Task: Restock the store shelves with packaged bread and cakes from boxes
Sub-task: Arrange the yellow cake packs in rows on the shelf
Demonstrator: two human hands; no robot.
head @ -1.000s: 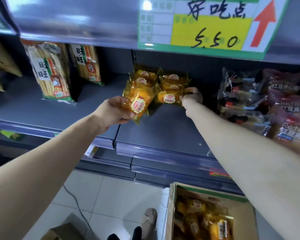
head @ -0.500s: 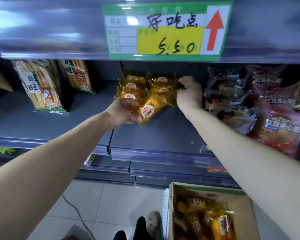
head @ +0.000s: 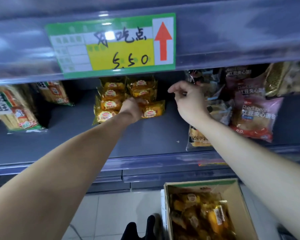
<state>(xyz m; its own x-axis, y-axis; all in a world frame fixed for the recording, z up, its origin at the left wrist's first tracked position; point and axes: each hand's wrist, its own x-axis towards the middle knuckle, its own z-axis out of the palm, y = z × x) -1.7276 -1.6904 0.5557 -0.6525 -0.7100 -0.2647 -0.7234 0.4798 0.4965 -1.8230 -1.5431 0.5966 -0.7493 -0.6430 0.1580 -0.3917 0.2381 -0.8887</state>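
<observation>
Left hand holds a yellow bread pack on the shelf, right of the yellow stack. Right hand hangs loose, holding nothing. Best to push the pack snug beside the stack, label facing front.

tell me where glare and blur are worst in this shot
head view: glare streaks the glossy upper shelf edge and whitens handwriting on the price tag; the right hand is motion-blurred; shelf lines bow from the wide lens; the box is dim inside
</observation>
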